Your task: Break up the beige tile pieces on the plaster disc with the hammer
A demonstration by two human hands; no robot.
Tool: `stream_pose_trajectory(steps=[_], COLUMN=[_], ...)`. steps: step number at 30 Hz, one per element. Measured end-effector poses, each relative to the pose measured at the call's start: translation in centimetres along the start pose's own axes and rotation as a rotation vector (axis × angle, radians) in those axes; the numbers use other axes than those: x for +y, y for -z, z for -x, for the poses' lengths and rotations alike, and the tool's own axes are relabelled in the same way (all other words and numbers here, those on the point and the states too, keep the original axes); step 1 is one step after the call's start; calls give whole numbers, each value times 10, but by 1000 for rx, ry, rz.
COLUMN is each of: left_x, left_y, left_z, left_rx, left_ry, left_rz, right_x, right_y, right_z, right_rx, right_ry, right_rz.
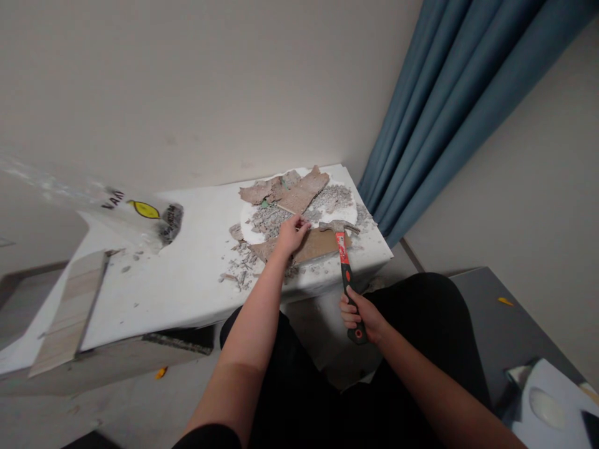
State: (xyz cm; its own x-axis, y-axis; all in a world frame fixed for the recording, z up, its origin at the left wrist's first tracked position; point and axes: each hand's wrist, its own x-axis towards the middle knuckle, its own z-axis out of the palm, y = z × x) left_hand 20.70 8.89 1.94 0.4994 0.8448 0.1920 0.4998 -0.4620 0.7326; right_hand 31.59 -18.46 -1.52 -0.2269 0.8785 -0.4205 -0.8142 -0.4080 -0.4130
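My right hand point(362, 313) is wrapped around the black grip of a claw hammer point(343, 249). The hammer's metal head points away from me, over the right end of a brown cardboard strip point(321, 244). My left hand point(291, 235) is closed in a pinch above the crumbled grey rubble point(267, 220), and whatever its fingers hold is too small to make out. Just beyond the fingertips lies a thin pale stick point(284, 209). Torn brown cardboard pieces point(304, 192) rest on the rubble's far side.
The rubble lies on a white table point(196, 274) against the wall. A clear plastic bag point(140, 227) with grey bits stands left, near a wood-patterned board point(70, 312). Blue curtains point(430, 118) hang at right. A grey surface point(477, 305) is beside my leg.
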Motion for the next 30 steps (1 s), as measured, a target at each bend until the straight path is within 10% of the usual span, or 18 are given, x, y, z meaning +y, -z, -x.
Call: stream_pose_trajectory(steps=[30], left_x=[-5], left_y=[-4], left_z=[4], left_rx=[22], left_ry=[-39], left_rz=[10], right_x=[-4], right_y=[1], right_z=[-3], right_rx=[-23], right_ry=[-62], right_rz=[-30])
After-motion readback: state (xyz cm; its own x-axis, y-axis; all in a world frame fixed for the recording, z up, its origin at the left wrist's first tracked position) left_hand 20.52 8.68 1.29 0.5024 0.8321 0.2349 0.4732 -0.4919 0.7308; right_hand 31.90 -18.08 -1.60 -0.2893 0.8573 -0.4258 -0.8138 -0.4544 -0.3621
